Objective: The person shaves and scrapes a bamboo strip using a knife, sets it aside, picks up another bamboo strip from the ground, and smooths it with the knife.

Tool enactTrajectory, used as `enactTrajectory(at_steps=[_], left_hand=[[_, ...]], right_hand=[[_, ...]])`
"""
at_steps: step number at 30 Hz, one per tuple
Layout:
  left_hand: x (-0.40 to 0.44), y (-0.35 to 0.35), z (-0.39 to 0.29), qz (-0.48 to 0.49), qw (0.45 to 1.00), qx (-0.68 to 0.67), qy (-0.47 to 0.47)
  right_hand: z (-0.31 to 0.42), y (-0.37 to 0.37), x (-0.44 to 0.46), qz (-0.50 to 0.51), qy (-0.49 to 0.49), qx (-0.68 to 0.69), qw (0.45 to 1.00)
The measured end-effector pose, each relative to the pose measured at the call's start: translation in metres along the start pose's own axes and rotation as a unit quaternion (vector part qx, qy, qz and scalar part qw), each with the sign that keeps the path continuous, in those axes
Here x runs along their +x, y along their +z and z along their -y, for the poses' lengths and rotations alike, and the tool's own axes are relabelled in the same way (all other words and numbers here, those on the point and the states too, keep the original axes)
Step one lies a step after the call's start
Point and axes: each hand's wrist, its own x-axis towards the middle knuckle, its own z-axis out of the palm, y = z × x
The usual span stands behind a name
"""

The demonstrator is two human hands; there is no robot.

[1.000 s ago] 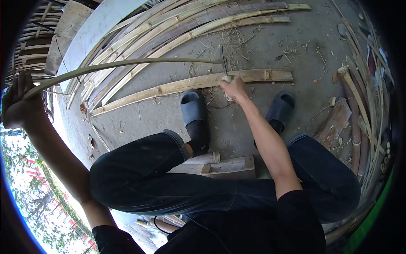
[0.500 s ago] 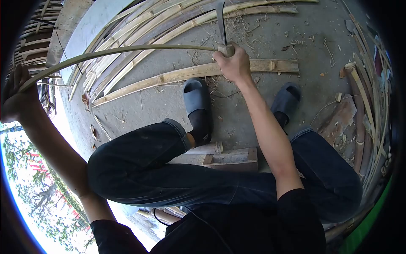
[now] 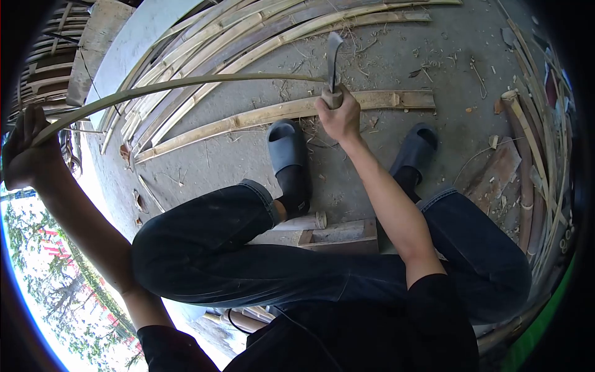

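Note:
My left hand (image 3: 28,149), at the far left edge, is closed around one end of a long thin bamboo strip (image 3: 186,82). The strip bows across in front of me, and its other end reaches the base of the blade of a curved knife (image 3: 333,65). My right hand (image 3: 341,115) grips the knife by its short, blocky handle, with the blade pointing away from me. Whether the edge is cutting into the strip cannot be made out. Below the knife, a wide split bamboo piece (image 3: 273,112) lies on the floor, partly behind my right hand.
Several split bamboo lengths (image 3: 214,59) are spread across the floor at the upper left. More poles and strips (image 3: 527,180) lie along the right side. My feet in grey slides (image 3: 287,146) flank the right forearm. A small wooden box (image 3: 344,239) sits near my legs.
My right hand has shifted slightly left and down. The knife blade has turned and its tip is lower and further right. The strip's right end has dropped a little.

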Motion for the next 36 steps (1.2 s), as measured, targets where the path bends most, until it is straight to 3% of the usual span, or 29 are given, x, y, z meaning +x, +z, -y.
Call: enactTrajectory(at_steps=[1, 2, 3, 5, 6, 7, 8, 10, 11, 12, 13, 14, 16, 18, 20, 21, 22, 24, 25, 26, 27, 28, 30, 31, 34, 35, 36], left_hand=[[0.003, 0.023, 0.013, -0.271, 0.947, 0.149, 0.084], [0.007, 0.048, 0.026, -0.514, 0.795, 0.28, 0.16], [0.016, 0.068, 0.035, -0.544, 0.779, 0.263, 0.166], [0.008, 0.033, 0.017, -0.503, 0.811, 0.245, 0.17], [-0.004, 0.023, 0.012, -0.469, 0.837, 0.235, 0.153], [0.03, 0.108, 0.057, -0.553, 0.756, 0.289, 0.2], [0.025, 0.09, 0.049, -0.551, 0.757, 0.287, 0.201], [0.002, 0.041, 0.023, -0.44, 0.852, 0.24, 0.151], [-0.002, 0.043, 0.023, -0.44, 0.852, 0.241, 0.154], [-0.005, 0.049, 0.023, -0.393, 0.887, 0.196, 0.145], [-0.006, 0.052, 0.024, -0.342, 0.917, 0.15, 0.138], [-0.006, 0.05, 0.021, -0.34, 0.917, 0.146, 0.148], [-0.007, 0.039, 0.018, -0.364, 0.909, 0.166, 0.115], [-0.004, 0.056, 0.023, -0.411, 0.878, 0.212, 0.12], [-0.005, 0.042, 0.018, -0.329, 0.918, 0.189, 0.116], [0.001, 0.046, 0.023, -0.379, 0.882, 0.247, 0.129], [0.005, 0.052, 0.029, -0.376, 0.884, 0.247, 0.128], [0.025, 0.102, 0.052, -0.551, 0.777, 0.247, 0.18], [-0.003, 0.043, 0.019, -0.368, 0.909, 0.16, 0.11], [-0.002, 0.05, 0.024, -0.404, 0.887, 0.182, 0.129], [-0.002, 0.045, 0.021, -0.386, 0.897, 0.168, 0.134], [-0.007, 0.041, 0.02, -0.375, 0.904, 0.157, 0.132], [-0.002, 0.054, 0.026, -0.399, 0.887, 0.191, 0.13], [0.003, 0.058, 0.03, -0.413, 0.872, 0.221, 0.142], [-0.003, 0.038, 0.02, -0.383, 0.895, 0.184, 0.135], [0.018, 0.093, 0.043, -0.505, 0.814, 0.246, 0.145], [0.018, 0.09, 0.039, -0.501, 0.816, 0.242, 0.154]], right_hand=[[-0.029, 0.008, -0.004, 0.077, 0.024, -0.101, 0.992], [-0.041, 0.011, -0.004, 0.151, 0.047, -0.2, 0.967], [-0.02, 0.006, 0.001, 0.143, 0.042, -0.198, 0.969], [0.024, -0.003, 0.012, 0.211, 0.24, -0.113, 0.941], [0.036, -0.004, 0.007, 0.218, 0.248, -0.115, 0.937], [0.047, -0.005, 0.004, 0.164, 0.139, -0.113, 0.97], [0.063, -0.006, 0.01, 0.101, 0.016, -0.109, 0.989], [0.077, -0.005, -0.003, 0.068, -0.007, -0.09, 0.994], [0.063, 0.001, -0.008, 0.046, -0.04, -0.096, 0.993], [0.043, 0.008, -0.01, 0.021, -0.077, -0.103, 0.991], [-0.03, 0.022, -0.002, 0.142, 0.043, -0.257, 0.955], [-0.033, 0.006, 0.006, 0.135, 0.034, -0.259, 0.956], [-0.036, -0.015, 0.01, 0.176, 0.209, -0.248, 0.93], [-0.009, -0.021, 0.01, 0.149, 0.185, -0.177, 0.955], [0.004, -0.019, -0.008, 0.122, 0.17, -0.105, 0.972], [0.011, -0.01, -0.012, 0.048, 0.059, -0.096, 0.992], [0.017, -0.004, -0.016, -0.028, -0.05, -0.086, 0.995], [0.0, 0.006, -0.013, -0.013, -0.068, -0.113, 0.991], [-0.003, 0.005, -0.006, 0.104, 0.083, -0.179, 0.975], [0.003, 0.003, 0.002, 0.217, 0.23, -0.237, 0.919], [0.007, 0.001, 0.01, 0.195, 0.311, -0.183, 0.912], [0.008, 0.001, 0.013, 0.2, 0.311, -0.185, 0.91], [0.03, -0.001, 0.003, 0.044, 0.035, -0.168, 0.984], [0.05, -0.002, -0.002, 0.01, -0.002, -0.097, 0.995], [0.025, 0.01, -0.015, 0.023, -0.042, -0.097, 0.994], [-0.027, 0.021, -0.012, 0.144, 0.063, -0.28, 0.947], [-0.028, 0.007, -0.005, 0.135, 0.056, -0.28, 0.949]])
